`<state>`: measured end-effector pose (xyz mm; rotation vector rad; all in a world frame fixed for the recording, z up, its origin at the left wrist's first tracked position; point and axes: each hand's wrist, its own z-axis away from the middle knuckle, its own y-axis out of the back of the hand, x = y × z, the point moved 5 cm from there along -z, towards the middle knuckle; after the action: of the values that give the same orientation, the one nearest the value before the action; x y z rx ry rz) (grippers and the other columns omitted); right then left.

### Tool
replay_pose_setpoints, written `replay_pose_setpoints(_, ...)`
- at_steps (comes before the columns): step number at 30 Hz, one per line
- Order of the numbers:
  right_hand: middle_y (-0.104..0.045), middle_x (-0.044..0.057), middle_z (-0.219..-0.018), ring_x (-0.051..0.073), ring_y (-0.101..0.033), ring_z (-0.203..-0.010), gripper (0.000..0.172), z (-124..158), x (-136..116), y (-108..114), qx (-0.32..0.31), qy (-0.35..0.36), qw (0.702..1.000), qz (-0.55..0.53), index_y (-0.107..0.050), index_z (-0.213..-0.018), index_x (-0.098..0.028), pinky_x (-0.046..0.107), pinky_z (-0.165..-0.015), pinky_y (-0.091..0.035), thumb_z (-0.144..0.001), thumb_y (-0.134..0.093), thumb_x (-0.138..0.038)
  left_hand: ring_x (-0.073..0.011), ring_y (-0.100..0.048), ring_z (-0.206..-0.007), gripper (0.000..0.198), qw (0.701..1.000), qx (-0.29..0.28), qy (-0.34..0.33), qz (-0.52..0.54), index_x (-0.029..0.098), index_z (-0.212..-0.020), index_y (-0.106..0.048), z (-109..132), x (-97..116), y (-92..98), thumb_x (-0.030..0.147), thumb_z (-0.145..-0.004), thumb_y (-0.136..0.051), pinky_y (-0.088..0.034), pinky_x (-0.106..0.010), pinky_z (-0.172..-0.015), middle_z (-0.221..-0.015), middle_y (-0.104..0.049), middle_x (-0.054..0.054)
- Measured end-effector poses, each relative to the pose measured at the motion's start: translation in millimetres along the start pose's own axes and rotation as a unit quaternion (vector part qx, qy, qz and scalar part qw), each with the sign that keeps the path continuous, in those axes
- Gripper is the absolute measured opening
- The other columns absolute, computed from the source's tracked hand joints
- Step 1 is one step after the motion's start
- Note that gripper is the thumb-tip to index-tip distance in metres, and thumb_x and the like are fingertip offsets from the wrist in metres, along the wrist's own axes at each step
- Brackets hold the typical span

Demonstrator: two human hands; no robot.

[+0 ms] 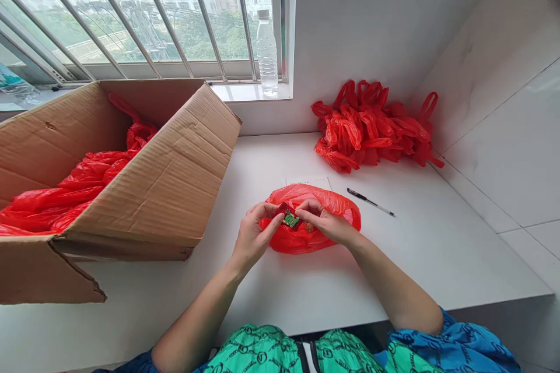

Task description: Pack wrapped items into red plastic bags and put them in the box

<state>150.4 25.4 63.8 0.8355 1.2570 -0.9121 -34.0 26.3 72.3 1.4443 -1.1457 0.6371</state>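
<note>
2 hands in view. Left hand [254, 232] pinches 1 small dark-red-and-green shiny packet [290, 220] between thumb and fingers; right hand [324, 221] pinches the same packet at its other side. Packet sits over 1 open, thin red plastic bag [339, 203], which lies on the white smooth-topped desk [420, 256]. 1 brownish item [309, 227] shows in the bag by the right hand, too small to identify.

Just behind the bag: 1 white paper sheet [312, 181], partly covered. Right of the bag: 1 slim black-and-clear pen [371, 202]. Near the wall: 1 heap of knotted red plastic bags [371, 128], count unclear, they overlap. Left: 1 open brown cardboard box [168, 186] holding red plastic sheeting or bags [85, 178], can't count. Windowsill: 2 clear plastic bottles, 1 upright [267, 52], 1 at left edge [17, 88].
</note>
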Motion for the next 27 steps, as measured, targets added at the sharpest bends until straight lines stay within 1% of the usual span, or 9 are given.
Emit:
replay_pose_setpoints(4,-0.064,-0.004,-0.089,0.014,-0.062,-0.081,0.033,2.1,6.9,5.2,0.035,-0.028,0.998,0.041,-0.059,-0.087,-0.025,0.030,-0.082,-0.050,-0.091,-0.055,-0.058,-0.0182,-0.064,-0.082,0.026,0.999,-0.028,0.025,0.034,0.019,-0.081,-0.059,1.3,0.2,-3.0,0.042,-0.093,-0.059,-0.051,-0.029,-0.076,-0.082,-0.068,-0.004)
replay_pose_setpoints(8,-0.062,-0.005,-0.087,0.014,-0.060,-0.080,0.036,-0.4,10.6,4.9,0.037,-0.021,0.999,0.028,-0.058,-0.087,-0.025,0.029,-0.080,-0.048,-0.091,-0.055,-0.061,-0.0167,-0.063,-0.078,0.027,0.991,-0.050,0.056,0.110,0.018,-0.080,-0.055,3.3,-0.1,-7.3,0.042,-0.092,-0.059,-0.051,-0.027,-0.073,-0.082,-0.066,-0.003)
replay_pose_setpoints(12,-0.061,-0.005,-0.087,0.014,-0.059,-0.081,0.038,-1.8,11.1,3.0,0.029,-0.028,0.999,0.007,-0.059,-0.089,-0.026,0.029,-0.082,-0.046,-0.091,-0.053,-0.063,-0.0157,-0.061,-0.077,0.027,0.994,-0.025,0.047,0.093,0.019,-0.079,-0.053,3.7,0.7,-4.8,0.042,-0.092,-0.059,-0.050,-0.027,-0.073,-0.080,-0.064,-0.002)
replay_pose_setpoints(14,-0.061,-0.004,-0.087,0.014,-0.059,-0.080,0.040,-0.6,10.7,3.5,0.030,-0.035,0.999,0.015,-0.059,-0.089,-0.026,0.030,-0.082,-0.046,-0.090,-0.053,-0.065,-0.0163,-0.061,-0.077,0.028,0.998,-0.016,0.031,0.056,0.019,-0.078,-0.054,3.4,1.8,-3.0,0.042,-0.093,-0.058,-0.050,-0.029,-0.076,-0.079,-0.064,-0.002)
replay_pose_setpoints(16,-0.060,-0.004,-0.081,0.015,-0.059,-0.078,0.040,1.6,8.9,4.6,0.033,-0.035,0.998,0.033,-0.057,-0.087,-0.026,0.031,-0.080,-0.046,-0.089,-0.054,-0.065,-0.0169,-0.062,-0.079,0.027,1.000,-0.015,0.008,0.023,0.020,-0.078,-0.056,2.7,3.8,-1.8,0.042,-0.094,-0.056,-0.049,-0.034,-0.088,-0.079,-0.065,-0.001)
replay_pose_setpoints(19,-0.060,-0.005,-0.078,0.016,-0.060,-0.076,0.038,4.8,4.9,4.8,0.040,-0.026,0.996,0.076,-0.058,-0.086,-0.026,0.031,-0.078,-0.046,-0.091,-0.053,-0.063,-0.0173,-0.065,-0.082,0.020,1.000,-0.003,-0.025,-0.011,0.022,-0.090,-0.062,1.3,7.5,0.2,0.041,-0.094,-0.057,-0.039,-0.042,-0.108,-0.085,-0.070,-0.001)
replay_pose_setpoints(21,-0.060,-0.005,-0.080,0.015,-0.059,-0.076,0.037,5.1,1.6,3.4,0.048,-0.005,0.994,0.101,-0.058,-0.083,-0.025,0.029,-0.075,-0.045,-0.091,-0.055,-0.061,-0.0167,-0.066,-0.082,0.018,0.999,0.003,-0.036,-0.023,0.023,-0.094,-0.064,0.5,9.0,0.7,0.040,-0.092,-0.060,-0.031,-0.044,-0.114,-0.088,-0.072,0.000)
replay_pose_setpoints(23,-0.059,-0.004,-0.078,0.014,-0.057,-0.075,0.039,3.9,-0.3,1.9,0.057,0.018,0.993,0.099,-0.057,-0.078,-0.024,0.028,-0.072,-0.044,-0.090,-0.057,-0.061,-0.0163,-0.065,-0.079,0.020,0.999,0.002,-0.029,-0.024,0.022,-0.087,-0.065,0.5,8.6,0.0,0.040,-0.093,-0.060,-0.030,-0.044,-0.115,-0.084,-0.071,0.001)
replay_pose_setpoints(27,-0.055,-0.005,-0.072,0.014,-0.056,-0.070,0.044,1.4,2.8,3.8,0.051,0.004,0.996,0.066,-0.054,-0.076,-0.023,0.027,-0.068,-0.044,-0.090,-0.054,-0.065,-0.0181,-0.064,-0.083,0.028,1.000,-0.001,-0.003,-0.019,0.021,-0.080,-0.064,1.8,4.8,-1.7,0.042,-0.095,-0.054,-0.042,-0.038,-0.100,-0.081,-0.070,-0.001)
